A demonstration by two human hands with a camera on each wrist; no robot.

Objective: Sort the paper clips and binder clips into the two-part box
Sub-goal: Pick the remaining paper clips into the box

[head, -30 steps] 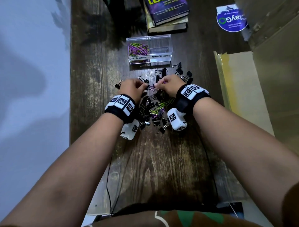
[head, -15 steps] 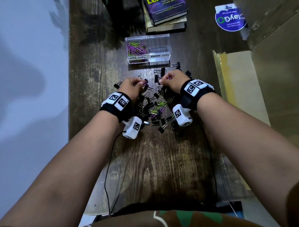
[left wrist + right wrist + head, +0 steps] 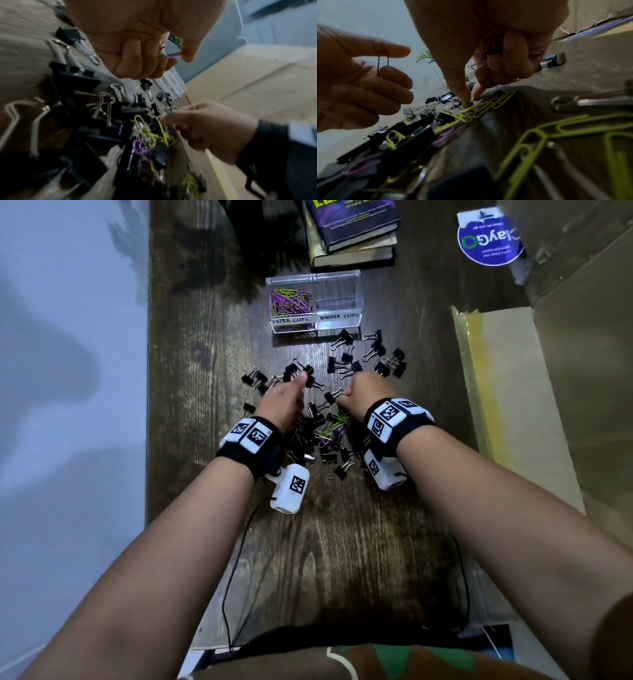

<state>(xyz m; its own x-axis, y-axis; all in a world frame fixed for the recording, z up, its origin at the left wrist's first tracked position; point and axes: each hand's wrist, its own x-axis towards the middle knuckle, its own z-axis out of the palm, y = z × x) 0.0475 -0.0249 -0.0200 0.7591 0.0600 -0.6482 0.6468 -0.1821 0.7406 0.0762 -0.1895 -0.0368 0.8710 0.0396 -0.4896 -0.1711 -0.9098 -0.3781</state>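
Note:
The clear two-part box (image 3: 342, 318), labelled for paper clips and binder clips, stands past the pile; coloured paper clips (image 3: 291, 302) lie in its left part. Black binder clips (image 3: 342, 364) are scattered on the dark wooden table (image 3: 205, 344), with green and purple paper clips (image 3: 334, 424) mixed among them between my wrists. My left hand (image 3: 178, 56) is curled and pinches a purple paper clip (image 3: 173, 54) between thumb and finger. My right hand (image 3: 471, 101) pinches a green paper clip (image 3: 498, 102) on the table, with more clips (image 3: 482, 62) bunched under its curled fingers.
A stack of books (image 3: 352, 231) lies behind the box. A cardboard sheet with yellow tape (image 3: 507, 392) sits along the right side, and a blue round sticker (image 3: 489, 241) at the far right. The table's left edge (image 3: 149, 405) borders a pale floor. Cables (image 3: 239, 559) trail near me.
Both hands have drawn back a little from the box towards me. The right hand has come down onto the paper clips in the pile; the left still holds its clip.

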